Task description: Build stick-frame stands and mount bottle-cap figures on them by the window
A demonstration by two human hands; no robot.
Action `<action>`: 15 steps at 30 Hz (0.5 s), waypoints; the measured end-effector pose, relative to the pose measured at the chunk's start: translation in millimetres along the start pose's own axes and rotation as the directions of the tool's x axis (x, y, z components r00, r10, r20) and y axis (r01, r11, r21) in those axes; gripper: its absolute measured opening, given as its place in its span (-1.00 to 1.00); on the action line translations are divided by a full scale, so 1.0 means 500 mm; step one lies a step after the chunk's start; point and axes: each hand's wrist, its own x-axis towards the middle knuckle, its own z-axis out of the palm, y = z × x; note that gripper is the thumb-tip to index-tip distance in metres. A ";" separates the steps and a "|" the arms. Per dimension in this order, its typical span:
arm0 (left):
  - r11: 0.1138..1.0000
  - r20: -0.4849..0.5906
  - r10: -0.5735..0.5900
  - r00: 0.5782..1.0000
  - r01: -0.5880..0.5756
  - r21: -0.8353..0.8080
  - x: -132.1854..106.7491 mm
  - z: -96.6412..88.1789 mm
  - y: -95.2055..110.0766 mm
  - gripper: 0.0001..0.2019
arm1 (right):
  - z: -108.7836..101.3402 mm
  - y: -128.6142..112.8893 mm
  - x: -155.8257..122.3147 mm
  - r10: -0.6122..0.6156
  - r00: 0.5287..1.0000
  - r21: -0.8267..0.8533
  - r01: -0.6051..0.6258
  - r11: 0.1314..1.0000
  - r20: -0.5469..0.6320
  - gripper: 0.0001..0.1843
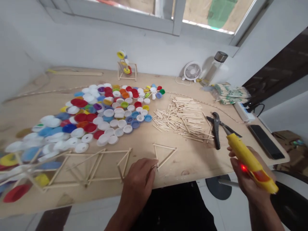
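My left hand rests on the wooden table near its front edge, fingers curled, with the fingertips touching a corner of a small triangle of wooden sticks. My right hand is wrapped round a yellow glue gun with a red light lit, held above the table's right front corner, nozzle pointing up and left. A larger frame of glued sticks lies left of my left hand.
A big spread of coloured bottle caps covers the left and middle. A heap of loose sticks lies right of centre, with black pliers beside it. A phone, small fan, bottle and stick model stand further back.
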 end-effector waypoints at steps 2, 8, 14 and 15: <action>1.000 -0.044 0.021 0.999 -0.020 0.011 -0.010 0.003 0.000 -0.83 | 0.010 0.040 0.018 -0.069 0.997 -0.191 0.059 0.980 -0.045 -0.77; 0.999 -0.133 0.026 0.991 -0.023 0.025 -0.036 0.011 -0.001 -0.80 | 0.049 0.194 0.062 -0.229 0.973 -0.380 0.196 0.904 -0.043 -0.79; 1.000 -0.150 0.004 0.989 -0.001 0.016 -0.049 0.016 -0.005 -0.79 | 0.069 0.288 0.104 -0.292 0.948 -0.535 0.315 0.784 0.130 -0.80; 1.000 -0.153 0.004 0.988 -0.001 0.017 -0.050 0.017 -0.005 -0.79 | 0.071 0.294 0.109 -0.296 0.944 -0.541 0.327 0.775 0.147 -0.80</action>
